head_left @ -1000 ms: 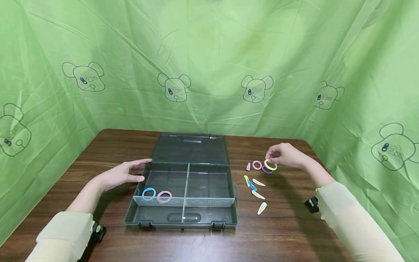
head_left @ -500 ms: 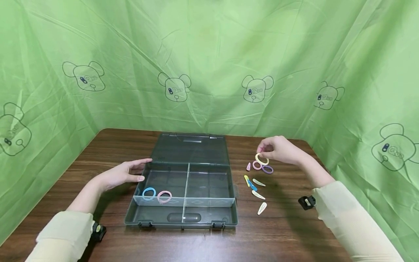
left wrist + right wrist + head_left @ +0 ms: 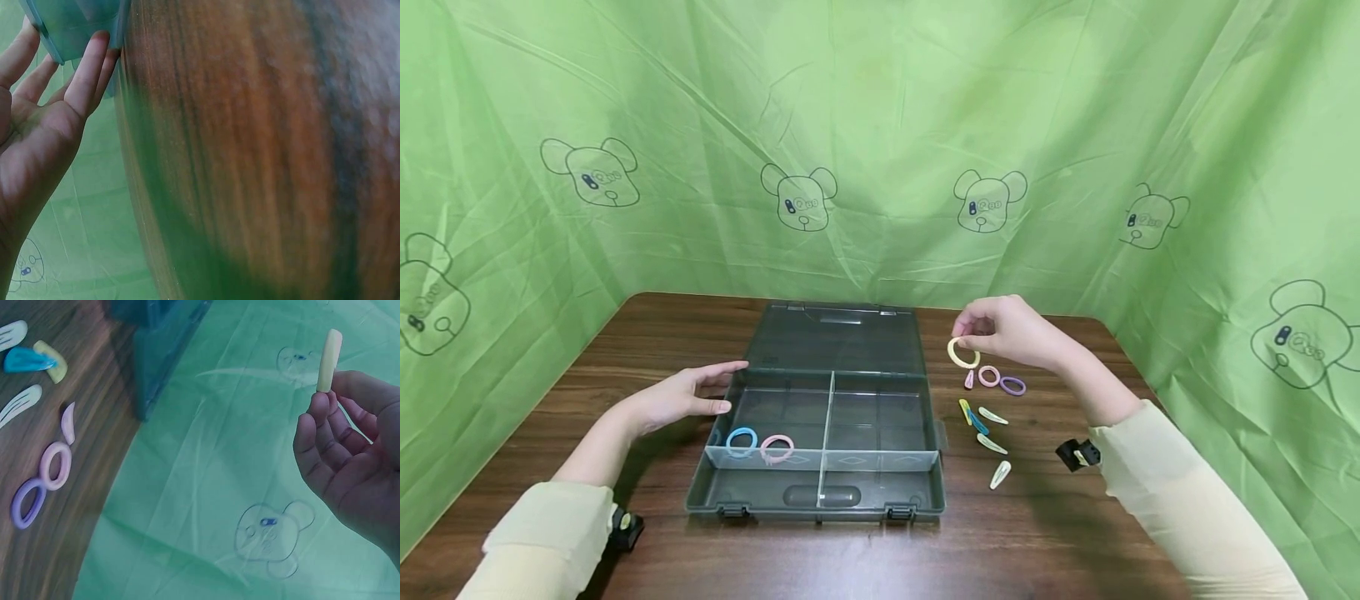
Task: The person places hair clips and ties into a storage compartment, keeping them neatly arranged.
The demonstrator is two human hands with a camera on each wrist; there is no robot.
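Between the thumb and fingertips of my right hand (image 3: 1011,332) a pale yellow hair tie (image 3: 962,353) is pinched, held up off the table right of the box lid. The right wrist view shows this hair tie (image 3: 330,360) edge-on. My left hand (image 3: 673,402) rests its fairly straight fingers against the left side of a dark clear organizer box (image 3: 880,417), which lies with its lid (image 3: 842,337) folded back. Inside the back left compartment are a blue hair tie (image 3: 742,442) and a pink hair tie (image 3: 777,448), both by the front divider.
Right of the box lie a second pink hair tie (image 3: 989,377), a purple hair tie (image 3: 1012,386) and a small pink hair clip (image 3: 969,380). Nearer are a yellow clip (image 3: 965,412), a blue clip (image 3: 977,422) and several cream clips (image 3: 1000,475). Green cloth (image 3: 880,125) surrounds the table.
My right hand has carried the yellow hair tie up and left, from over the purple one to beside the lid. The left hand stays at the box.
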